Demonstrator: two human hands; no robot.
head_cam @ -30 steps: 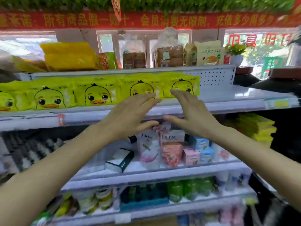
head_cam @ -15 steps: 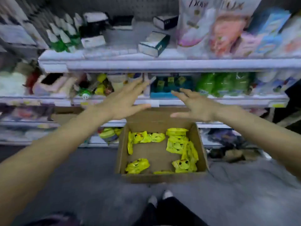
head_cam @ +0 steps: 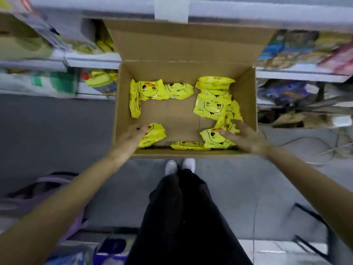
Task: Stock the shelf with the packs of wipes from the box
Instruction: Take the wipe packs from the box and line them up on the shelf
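An open cardboard box (head_cam: 183,152) sits on the floor below me, with several yellow duck-face packs of wipes scattered inside. My left hand (head_cam: 131,136) reaches over the box's near left corner, fingers extended onto a yellow pack (head_cam: 154,134) there. My right hand (head_cam: 242,136) reaches into the near right corner, fingers and thumb spread over another yellow pack (head_cam: 212,138). Neither hand is closed round a pack. More packs lie along the far left (head_cam: 152,89) and the right side (head_cam: 212,106) of the box.
Low shelves (head_cam: 91,61) with mixed goods run behind the box on both sides. My feet (head_cam: 180,165) and dark trousers stand just before it. A purple bag (head_cam: 49,190) lies at my left, cables (head_cam: 315,148) and a dark frame (head_cam: 315,226) at my right.
My view has swung down from the top shelf of stocked packs to the box on the floor. Both hands have dropped from the shelf edge into the box's near corners.
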